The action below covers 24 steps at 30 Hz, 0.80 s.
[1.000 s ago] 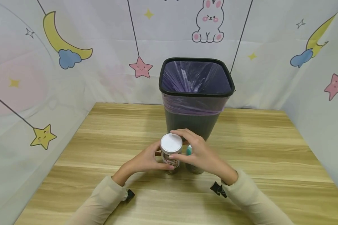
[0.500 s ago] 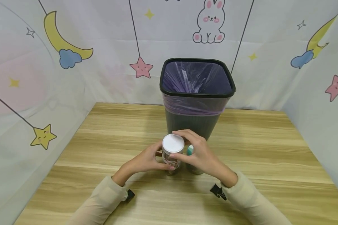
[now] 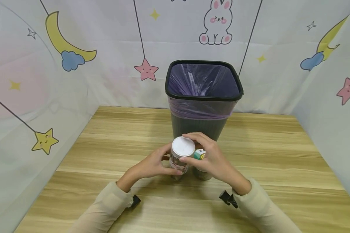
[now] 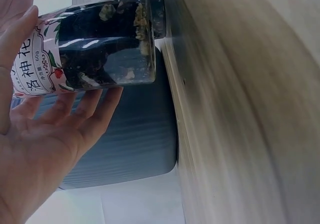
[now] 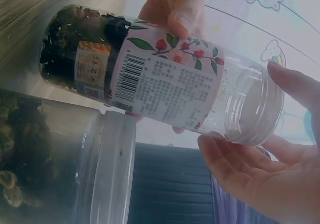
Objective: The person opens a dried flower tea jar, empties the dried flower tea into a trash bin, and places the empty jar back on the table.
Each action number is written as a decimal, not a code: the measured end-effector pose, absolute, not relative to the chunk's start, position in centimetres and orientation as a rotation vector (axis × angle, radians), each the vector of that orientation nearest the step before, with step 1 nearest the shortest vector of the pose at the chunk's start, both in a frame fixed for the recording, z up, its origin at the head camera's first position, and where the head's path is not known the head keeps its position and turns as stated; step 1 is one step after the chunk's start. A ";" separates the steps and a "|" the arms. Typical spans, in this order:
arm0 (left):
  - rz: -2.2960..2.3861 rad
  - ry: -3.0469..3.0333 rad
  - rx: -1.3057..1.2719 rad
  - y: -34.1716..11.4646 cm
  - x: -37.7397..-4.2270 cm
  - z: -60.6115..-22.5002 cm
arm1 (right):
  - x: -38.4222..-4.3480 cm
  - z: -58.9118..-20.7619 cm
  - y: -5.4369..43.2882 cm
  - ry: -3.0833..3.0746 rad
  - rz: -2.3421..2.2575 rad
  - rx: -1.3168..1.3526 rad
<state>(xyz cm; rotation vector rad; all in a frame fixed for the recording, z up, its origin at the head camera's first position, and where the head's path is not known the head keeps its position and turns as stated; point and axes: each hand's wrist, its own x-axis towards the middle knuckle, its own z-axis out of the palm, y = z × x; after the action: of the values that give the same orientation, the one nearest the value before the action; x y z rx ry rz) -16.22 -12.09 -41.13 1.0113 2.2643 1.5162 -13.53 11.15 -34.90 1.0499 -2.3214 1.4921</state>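
A clear jar [image 3: 178, 165] with a pink floral label and dark dried pieces inside stands near the middle of the table, its round white top [image 3: 183, 146] leaning to the right. My left hand [image 3: 151, 165] grips the jar's body, thumb in front and fingers behind. Around the top end, my right hand [image 3: 211, 160] holds the lid between thumb and fingers. The right wrist view shows the label's barcode and the see-through upper part [image 5: 250, 104]. Just right of it, partly behind my right hand, is a second jar [image 3: 202, 174] with a teal and white top sticker.
Directly behind the jars stands a dark waste bin [image 3: 198, 127] with a black rim and a purple liner [image 3: 202, 81]. Printed white cloth [image 3: 116, 64] surrounds the wooden table [image 3: 128, 129] at the back and sides. Black clips [image 3: 228, 198] sit at both sleeves.
The jar's top has shifted right and tipped over slightly, and my right hand has moved a little right with it. More of the second jar's sticker shows. My left hand has barely moved.
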 end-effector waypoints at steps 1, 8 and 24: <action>1.518 2.262 1.011 -12.0 -16.2 -41.1 | -13.5 -34.9 11.3 -2.326 1.504 1.046; 1.499 2.290 1.054 -11.6 -16.0 -40.8 | -13.2 -34.7 12.1 -2.317 1.591 1.051; 1.424 2.305 1.150 -11.2 -16.1 -40.4 | -13.4 -34.5 13.8 -2.390 1.454 1.121</action>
<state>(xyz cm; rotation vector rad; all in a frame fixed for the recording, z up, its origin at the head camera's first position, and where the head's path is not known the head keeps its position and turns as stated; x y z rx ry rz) -16.12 -11.19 -40.42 1.1501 2.3055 1.4237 -13.44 13.76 -34.51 1.1211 -2.3903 1.4545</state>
